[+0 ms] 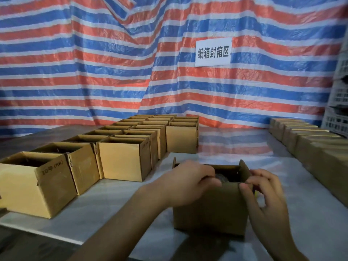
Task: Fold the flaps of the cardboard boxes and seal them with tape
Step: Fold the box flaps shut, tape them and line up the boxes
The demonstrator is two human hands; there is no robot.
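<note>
A small brown cardboard box [211, 210] stands on the white table sheet right in front of me, its top open and its side flaps standing up. My left hand [185, 182] grips the near left part of the box's top edge, fingers curled over it into the opening. My right hand [263, 193] pinches the near right corner, thumb on the front face and fingers on the right flap. Something dark lies inside the box; I cannot tell what it is. No tape is in view.
Several open-topped cardboard boxes [122, 159] stand in rows on the left, from the near edge to the back. A row of closed boxes [308, 146] runs along the right edge. A striped tarp with a white sign [213, 52] hangs behind. Grey crates [339, 102] stack at far right.
</note>
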